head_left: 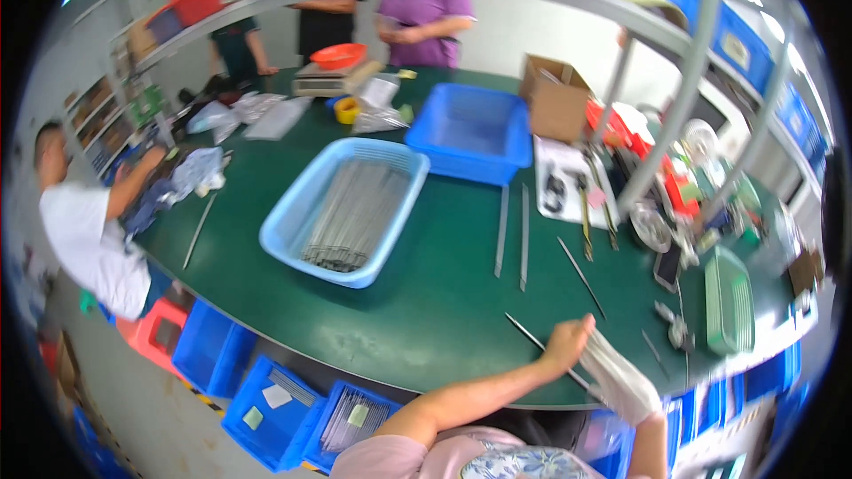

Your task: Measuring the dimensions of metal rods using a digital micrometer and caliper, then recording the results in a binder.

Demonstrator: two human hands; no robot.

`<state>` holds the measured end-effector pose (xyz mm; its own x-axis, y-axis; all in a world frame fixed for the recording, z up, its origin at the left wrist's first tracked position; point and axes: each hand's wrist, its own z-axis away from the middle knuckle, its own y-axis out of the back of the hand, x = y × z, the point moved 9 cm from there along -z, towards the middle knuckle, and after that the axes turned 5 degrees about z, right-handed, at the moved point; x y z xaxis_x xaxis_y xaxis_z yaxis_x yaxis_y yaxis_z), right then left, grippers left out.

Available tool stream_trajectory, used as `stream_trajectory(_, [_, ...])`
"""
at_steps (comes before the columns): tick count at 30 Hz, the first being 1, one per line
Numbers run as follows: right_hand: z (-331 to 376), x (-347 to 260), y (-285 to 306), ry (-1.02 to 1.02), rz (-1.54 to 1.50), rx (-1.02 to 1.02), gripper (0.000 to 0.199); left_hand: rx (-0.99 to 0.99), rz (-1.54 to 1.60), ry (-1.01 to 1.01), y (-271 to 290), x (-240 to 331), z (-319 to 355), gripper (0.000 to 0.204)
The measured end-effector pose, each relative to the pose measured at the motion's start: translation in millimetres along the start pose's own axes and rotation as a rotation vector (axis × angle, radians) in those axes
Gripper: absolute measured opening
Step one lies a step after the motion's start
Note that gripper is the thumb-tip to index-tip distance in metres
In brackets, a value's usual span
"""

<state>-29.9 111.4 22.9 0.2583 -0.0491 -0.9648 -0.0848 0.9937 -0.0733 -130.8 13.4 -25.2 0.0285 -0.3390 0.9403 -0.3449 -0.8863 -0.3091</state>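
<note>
At the near right edge of the table, my left hand is bare, its fingers closed at the tip of a white glove. The glove covers my right hand, so its fingers cannot be made out. Beneath both hands a thin metal strip lies slantwise. Farther off are a short dark strip and two long flat strips side by side. A light blue basket left of them holds many grey metal strips.
A blue bin and a cardboard box stand at the back. Tools lie on a white sheet. At right are a green basket, a phone and shelf posts. A seated person works at left; others stand behind.
</note>
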Motion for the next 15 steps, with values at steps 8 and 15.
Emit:
stream_trajectory(8, [54,-41,25,0.123,0.585,0.269,0.065,0.007,-0.065,0.13,26,1,-11,0.048])
stream_trajectory(15, [-54,-43,18,0.262,1.235,0.246,0.02,0.03,0.379,0.211,18,-3,-2,0.04])
